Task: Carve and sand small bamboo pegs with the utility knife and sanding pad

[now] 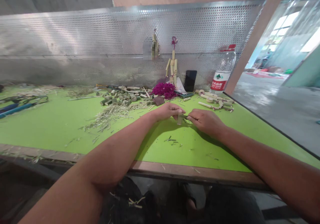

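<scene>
My left hand [168,111] and my right hand [205,120] meet over the green table top [57,120]. Between their fingertips stands a short pale bamboo piece [180,119], upright on the table. The left fingers pinch its upper end. The right fingers are curled and pressed against its side; a thin thing may lie in them, too small to make out. Behind the hands lie several cut bamboo rings [120,97], a strew of bamboo shavings [110,114] and pale bamboo sticks [215,102].
A perforated metal panel [100,43] backs the table; a small bamboo figure [172,67] with red cord hangs on it. A purple tassel bundle [164,89], a dark phone [190,80] and a water bottle [223,72] stand at the back. Blue-handled tools [17,107] lie far left.
</scene>
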`<state>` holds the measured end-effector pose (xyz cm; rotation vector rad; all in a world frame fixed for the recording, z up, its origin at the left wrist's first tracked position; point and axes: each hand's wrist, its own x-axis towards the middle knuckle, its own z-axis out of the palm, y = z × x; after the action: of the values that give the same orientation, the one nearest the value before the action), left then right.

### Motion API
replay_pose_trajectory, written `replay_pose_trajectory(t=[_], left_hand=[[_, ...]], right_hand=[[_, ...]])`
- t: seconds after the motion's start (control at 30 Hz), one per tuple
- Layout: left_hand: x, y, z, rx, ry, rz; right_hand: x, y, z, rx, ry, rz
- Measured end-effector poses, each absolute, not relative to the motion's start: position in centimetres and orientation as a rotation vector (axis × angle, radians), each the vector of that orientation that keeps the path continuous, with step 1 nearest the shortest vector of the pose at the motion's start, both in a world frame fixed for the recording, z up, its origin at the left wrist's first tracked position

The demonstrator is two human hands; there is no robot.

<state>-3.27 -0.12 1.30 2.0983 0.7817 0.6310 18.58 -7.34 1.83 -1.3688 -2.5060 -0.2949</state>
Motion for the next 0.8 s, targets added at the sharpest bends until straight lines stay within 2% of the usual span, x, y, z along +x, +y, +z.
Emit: replay_pose_trajectory(t=[0.33, 0.57, 0.8], left_hand=[[-3.01, -0.24, 1.35, 2.092, 0.747, 0.647], [-2.90, -0.17, 1.39, 2.100, 0.709, 0.651], [-2.88, -0.18, 1.37, 2.141, 0.735, 0.643]], right_hand=[[18.73, -7.09, 1.71, -1.328, -2.521, -0.299], [18.20, -6.93, 1.20, -1.287, -2.745, -0.412], [18.70, -7.02, 1.55, -1.329, -2.477, -0.337]])
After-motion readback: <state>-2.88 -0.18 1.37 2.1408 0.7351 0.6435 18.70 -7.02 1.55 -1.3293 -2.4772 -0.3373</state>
